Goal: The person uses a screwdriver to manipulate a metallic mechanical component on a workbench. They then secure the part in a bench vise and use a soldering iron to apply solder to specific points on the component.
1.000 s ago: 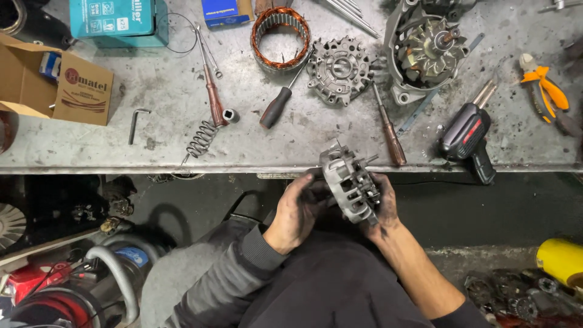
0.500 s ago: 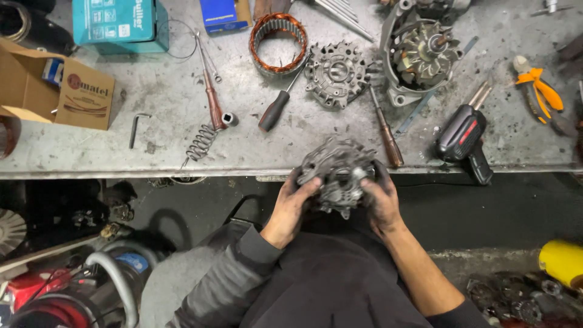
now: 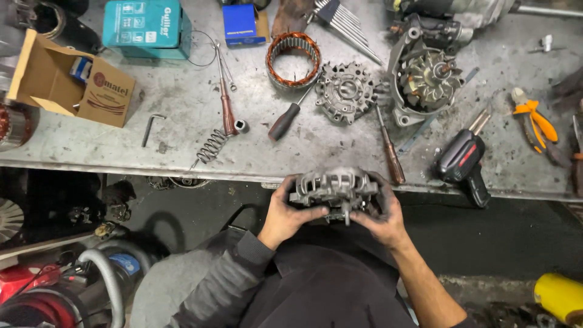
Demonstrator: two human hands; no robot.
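Both my hands hold a grey cast-metal alternator housing (image 3: pixel 335 187) just in front of the workbench edge, above my lap. My left hand (image 3: pixel 286 214) grips its left side with the thumb over the top. My right hand (image 3: pixel 380 215) cups its right side and underside. On the bench beyond lie a second ribbed housing cover (image 3: pixel 346 92), a copper-wound stator ring (image 3: pixel 294 59) and an open housing with a rotor (image 3: pixel 428 76) inside.
The metal workbench (image 3: pixel 182 152) carries two screwdrivers (image 3: pixel 290 116) (image 3: pixel 389 152), a spring (image 3: pixel 210 147), a black power tool (image 3: pixel 463 161), orange pliers (image 3: pixel 534 121), a cardboard box (image 3: pixel 73 82), a teal box (image 3: pixel 146 27) and hex keys (image 3: pixel 346 24). A yellow object (image 3: pixel 559 296) lies at lower right.
The housing has been turned in my hands from standing on edge to lying flatter, with its slotted rim facing up. Both hands have shifted slightly toward the bench edge.
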